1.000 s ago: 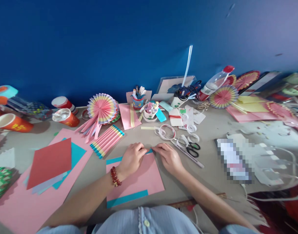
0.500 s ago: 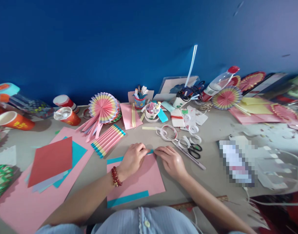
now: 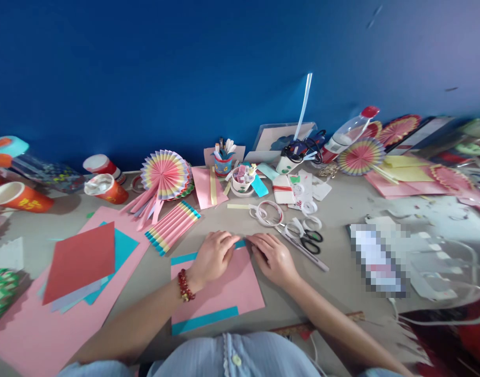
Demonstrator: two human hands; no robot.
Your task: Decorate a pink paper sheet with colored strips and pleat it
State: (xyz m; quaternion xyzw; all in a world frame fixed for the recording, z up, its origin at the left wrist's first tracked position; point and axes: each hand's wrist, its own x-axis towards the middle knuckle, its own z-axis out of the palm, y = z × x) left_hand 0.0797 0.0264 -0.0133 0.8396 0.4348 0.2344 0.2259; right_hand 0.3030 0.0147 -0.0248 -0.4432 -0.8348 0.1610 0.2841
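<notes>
A sheet of pink paper (image 3: 220,296) lies on the table in front of me. One blue paper strip (image 3: 185,258) runs along its far edge, and a second blue strip (image 3: 204,321) lies across its near edge. My left hand (image 3: 213,259), a red bead bracelet at its wrist, rests over the sheet with fingers bent and closed onto the far strip. At the far right corner, my right hand (image 3: 276,257) has its fingers curled together, tips at the strip's end. Both hands partly hide the strip and the far edge.
Left are a red sheet (image 3: 82,262) on coloured papers and a pleated strip bundle (image 3: 172,225). Paper fans (image 3: 165,175), cups (image 3: 106,188) and a bottle (image 3: 349,136) stand along the wall. Tape rolls (image 3: 270,213), scissors (image 3: 311,241) and a phone (image 3: 377,262) lie right.
My left thumb and fingertips have shifted slightly at the far edge, showing a bit more blue strip between the hands. My right fingers have drawn closer to the corner. The view has turned slightly.
</notes>
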